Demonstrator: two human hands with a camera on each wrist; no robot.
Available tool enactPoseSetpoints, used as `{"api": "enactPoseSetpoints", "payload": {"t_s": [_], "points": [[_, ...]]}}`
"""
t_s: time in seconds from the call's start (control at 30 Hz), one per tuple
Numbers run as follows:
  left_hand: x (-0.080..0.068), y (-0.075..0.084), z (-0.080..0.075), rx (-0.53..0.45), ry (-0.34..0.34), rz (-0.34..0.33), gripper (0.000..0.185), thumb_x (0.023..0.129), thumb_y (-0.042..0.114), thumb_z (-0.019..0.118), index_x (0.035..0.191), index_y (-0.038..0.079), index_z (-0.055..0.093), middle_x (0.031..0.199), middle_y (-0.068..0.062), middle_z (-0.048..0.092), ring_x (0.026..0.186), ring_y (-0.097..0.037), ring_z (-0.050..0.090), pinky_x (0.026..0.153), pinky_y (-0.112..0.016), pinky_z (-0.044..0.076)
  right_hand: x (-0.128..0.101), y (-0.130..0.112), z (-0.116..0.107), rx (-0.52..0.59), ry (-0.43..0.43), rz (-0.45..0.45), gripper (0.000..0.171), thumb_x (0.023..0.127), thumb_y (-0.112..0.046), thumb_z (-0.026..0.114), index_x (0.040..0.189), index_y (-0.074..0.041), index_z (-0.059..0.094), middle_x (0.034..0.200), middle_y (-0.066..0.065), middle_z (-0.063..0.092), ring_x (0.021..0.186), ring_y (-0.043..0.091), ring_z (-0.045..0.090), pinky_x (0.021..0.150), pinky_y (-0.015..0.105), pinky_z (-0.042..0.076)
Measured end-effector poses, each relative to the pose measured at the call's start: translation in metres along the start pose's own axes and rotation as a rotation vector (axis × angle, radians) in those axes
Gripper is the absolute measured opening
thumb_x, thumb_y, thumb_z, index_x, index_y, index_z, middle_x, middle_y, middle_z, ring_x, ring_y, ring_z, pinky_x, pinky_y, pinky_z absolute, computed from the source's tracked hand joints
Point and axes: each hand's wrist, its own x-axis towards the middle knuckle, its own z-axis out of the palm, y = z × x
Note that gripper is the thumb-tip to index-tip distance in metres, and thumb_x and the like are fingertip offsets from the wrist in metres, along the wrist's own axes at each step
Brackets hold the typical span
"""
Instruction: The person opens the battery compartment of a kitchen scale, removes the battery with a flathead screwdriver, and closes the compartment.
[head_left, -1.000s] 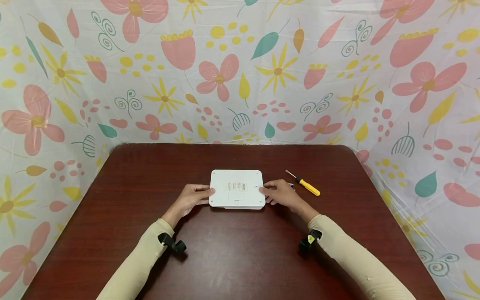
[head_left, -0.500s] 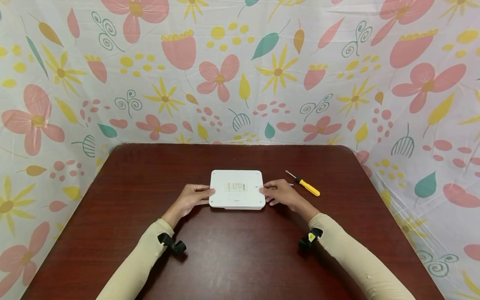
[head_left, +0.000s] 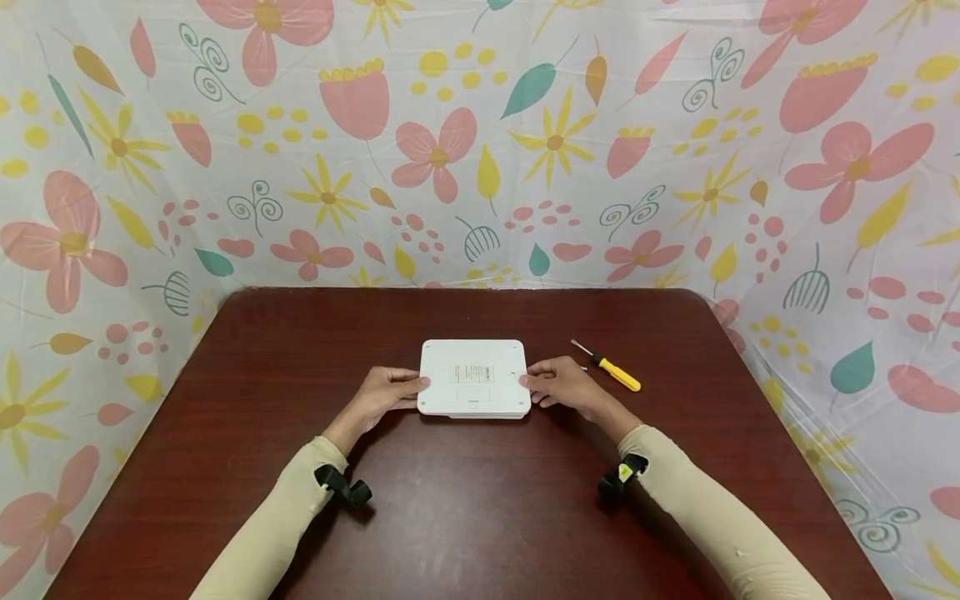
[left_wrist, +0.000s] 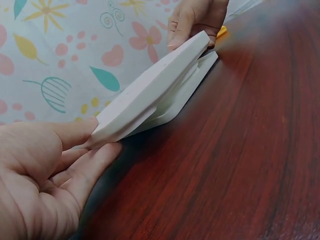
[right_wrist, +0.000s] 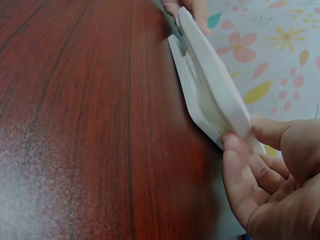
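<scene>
A flat white square device (head_left: 473,378), underside up with a label and a small cover, lies on the dark red table (head_left: 465,500). My left hand (head_left: 384,396) grips its left edge, thumb on top and fingers underneath (left_wrist: 90,170). My right hand (head_left: 558,386) grips the right edge the same way, thumb on top (right_wrist: 272,131). In the wrist views the white device (left_wrist: 150,97) shows as two thin layers (right_wrist: 210,85), a thicker body over a flat plate resting on the wood.
A small screwdriver (head_left: 609,367) with a yellow handle lies on the table just right of my right hand. A floral cloth (head_left: 480,142) hangs behind and beside the table. A black strap sits on each wrist (head_left: 341,486).
</scene>
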Motion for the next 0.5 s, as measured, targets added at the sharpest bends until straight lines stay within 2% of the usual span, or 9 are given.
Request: {"api": "enactPoseSetpoints", "payload": {"t_s": [0.37, 0.5], "points": [[0.0000, 0.0036, 0.0002, 0.047, 0.007, 0.029, 0.038, 0.094, 0.001, 0.072, 0.125, -0.019, 0.061, 0.107, -0.023, 0.073, 0.085, -0.020, 0.074, 0.080, -0.035, 0.065, -0.0021, -0.0024, -0.0009, -0.052, 0.030, -0.023, 0.048, 0.097, -0.026, 0.073, 0.130, 0.007, 0.062, 0.108, 0.016, 0.073, 0.084, 0.021, 0.070, 0.075, 0.032, 0.064], [-0.0016, 0.0081, 0.0001, 0.064, -0.007, 0.069, 0.039, 0.094, 0.000, 0.071, 0.125, -0.021, 0.059, 0.106, -0.025, 0.072, 0.084, -0.019, 0.074, 0.079, -0.035, 0.065, -0.0040, -0.0056, -0.0043, -0.071, 0.035, -0.051, 0.047, 0.098, -0.026, 0.073, 0.130, 0.007, 0.063, 0.107, 0.015, 0.074, 0.084, 0.022, 0.070, 0.075, 0.032, 0.063]]}}
